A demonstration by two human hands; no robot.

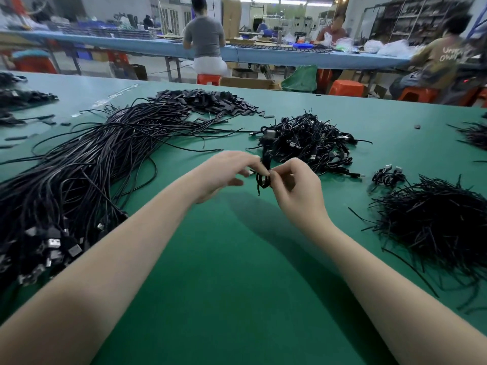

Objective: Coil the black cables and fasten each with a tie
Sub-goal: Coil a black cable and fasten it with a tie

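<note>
Even overhead light; soft shadows fall on the desk [237,272] below the fingers [259,168]. Far background blurred, edges bowed.

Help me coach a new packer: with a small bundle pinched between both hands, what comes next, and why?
Probably finish twisting the tie shut. Both the left hand and right hand pinch the coiled cable at its middle, above the table, one loose end hanging.

Both bare forearms reach forward, the left hand [226,172] and right hand [297,185] meeting fingertip to fingertip, fingers curled in a pinch.
</note>
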